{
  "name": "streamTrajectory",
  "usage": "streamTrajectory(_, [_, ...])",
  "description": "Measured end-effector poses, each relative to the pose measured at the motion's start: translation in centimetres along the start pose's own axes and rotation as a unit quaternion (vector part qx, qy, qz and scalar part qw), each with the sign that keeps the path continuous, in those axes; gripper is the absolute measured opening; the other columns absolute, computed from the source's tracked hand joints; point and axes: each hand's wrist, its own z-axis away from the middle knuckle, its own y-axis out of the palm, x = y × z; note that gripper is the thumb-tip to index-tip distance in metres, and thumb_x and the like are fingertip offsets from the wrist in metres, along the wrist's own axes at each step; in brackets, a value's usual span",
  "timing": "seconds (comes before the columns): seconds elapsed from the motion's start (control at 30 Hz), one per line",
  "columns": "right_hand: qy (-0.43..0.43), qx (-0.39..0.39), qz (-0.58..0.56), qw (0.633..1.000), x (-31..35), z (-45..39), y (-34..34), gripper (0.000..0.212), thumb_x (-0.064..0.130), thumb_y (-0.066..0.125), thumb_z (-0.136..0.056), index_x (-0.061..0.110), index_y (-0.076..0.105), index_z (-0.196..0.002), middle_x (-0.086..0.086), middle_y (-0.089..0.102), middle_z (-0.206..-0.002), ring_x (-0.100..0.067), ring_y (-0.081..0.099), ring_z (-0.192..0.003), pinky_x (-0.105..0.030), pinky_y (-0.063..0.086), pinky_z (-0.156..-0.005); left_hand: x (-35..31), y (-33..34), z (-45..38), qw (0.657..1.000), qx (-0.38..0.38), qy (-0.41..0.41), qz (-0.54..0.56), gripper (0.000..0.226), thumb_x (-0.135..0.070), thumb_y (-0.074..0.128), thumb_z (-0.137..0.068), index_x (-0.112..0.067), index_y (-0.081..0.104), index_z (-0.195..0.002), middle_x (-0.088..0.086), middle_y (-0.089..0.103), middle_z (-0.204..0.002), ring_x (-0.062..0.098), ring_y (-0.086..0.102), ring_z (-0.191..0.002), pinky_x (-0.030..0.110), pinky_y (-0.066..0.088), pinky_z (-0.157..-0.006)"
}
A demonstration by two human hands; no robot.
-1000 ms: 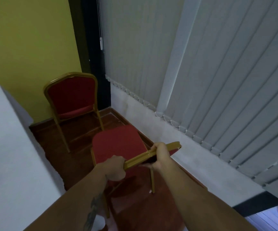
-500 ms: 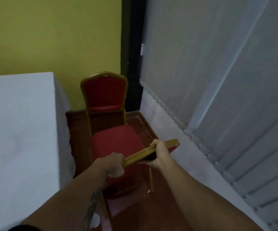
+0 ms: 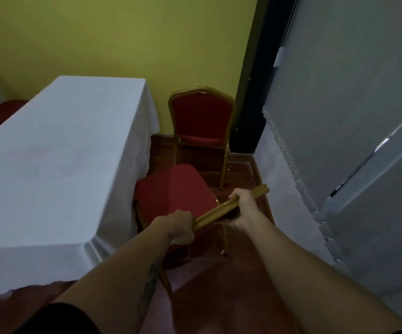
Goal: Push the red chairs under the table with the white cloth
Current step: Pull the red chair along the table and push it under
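A red chair (image 3: 173, 191) with a gold frame stands right in front of me, its seat's left edge touching the hanging white cloth. Both hands grip the top rail of its backrest: my left hand (image 3: 179, 226) at the rail's left end, my right hand (image 3: 242, 207) further right. The table with the white cloth (image 3: 58, 160) fills the left half of the view. A second red chair (image 3: 202, 119) stands beyond, against the yellow wall, facing me, apart from the table's far corner.
Grey vertical blinds (image 3: 354, 141) and a low white ledge (image 3: 282, 179) run along the right side. A dark door frame (image 3: 250, 75) stands in the corner. Dark red wooden floor (image 3: 219, 297) lies between table and ledge. More red seating (image 3: 0, 112) shows at far left.
My view has swung left, bringing the table into sight. The held chair has turned and moved left until its seat meets the cloth. Both hands have stayed on the backrest rail.
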Motion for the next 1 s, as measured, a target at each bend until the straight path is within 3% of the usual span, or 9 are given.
streamTrajectory(0.3, [-0.015, -0.004, 0.058, 0.998, 0.4, -1.6, 0.6, 0.021, 0.014, 0.058, -0.059, 0.009, 0.052, -0.078, -0.017, 0.061, -0.083, -0.042, 0.066, -0.088, -0.066, 0.057, -0.061, 1.3, -0.4, -1.1, 1.000, 0.006, 0.001, 0.016, 0.054, -0.031, 0.065, -0.076, -0.024, 0.056, -0.128, 0.002, 0.058, -0.111, 0.024, 0.060, -0.098, 0.039, 0.054, -0.086])
streamTrajectory(0.43, [-0.028, -0.027, 0.071, 0.997, 0.3, -1.9, 0.3, 0.016, 0.015, 0.056, -0.068, 0.010, 0.050, -0.081, -0.015, 0.059, -0.080, -0.038, 0.066, -0.083, -0.060, 0.058, -0.056, 1.0, 0.3, -1.6, 1.000, 0.015, 0.000, -0.003, 0.050, -0.028, 0.066, -0.078, -0.017, 0.056, -0.126, 0.007, 0.062, -0.115, 0.026, 0.062, -0.099, 0.042, 0.056, -0.088])
streamTrajectory(0.6, [-0.074, -0.045, 0.085, 0.993, -0.1, -2.1, 0.1, 0.009, 0.013, 0.057, -0.066, 0.010, 0.052, -0.072, -0.008, 0.057, -0.058, -0.031, 0.063, -0.066, -0.055, 0.060, -0.059, 0.4, 0.7, -1.2, 0.999, 0.007, -0.032, -0.005, 0.048, -0.023, 0.061, -0.083, -0.016, 0.051, -0.129, 0.010, 0.055, -0.123, 0.028, 0.058, -0.105, 0.041, 0.052, -0.091])
streamTrajectory(0.77, [-0.077, -0.022, 0.089, 0.993, 1.1, -2.6, -0.1, 0.019, 0.011, 0.057, -0.065, 0.005, 0.056, -0.084, -0.013, 0.060, -0.074, -0.034, 0.065, -0.074, -0.065, 0.057, -0.080, -1.3, 0.6, -1.2, 0.996, -0.036, -0.077, 0.012, 0.043, -0.022, 0.062, -0.082, -0.016, 0.056, -0.124, 0.008, 0.060, -0.120, 0.026, 0.061, -0.102, 0.036, 0.053, -0.084])
streamTrajectory(1.0, [-0.052, 0.047, 0.150, 0.986, 5.8, -4.9, -2.8, 0.028, 0.010, 0.057, -0.072, 0.004, 0.058, -0.099, -0.016, 0.061, -0.084, -0.037, 0.067, -0.083, -0.065, 0.059, -0.072, -7.3, 1.2, -2.5, 0.985, -0.056, -0.157, 0.046, 0.040, -0.019, 0.061, -0.081, -0.015, 0.060, -0.120, 0.008, 0.064, -0.117, 0.027, 0.065, -0.103, 0.040, 0.056, -0.090])
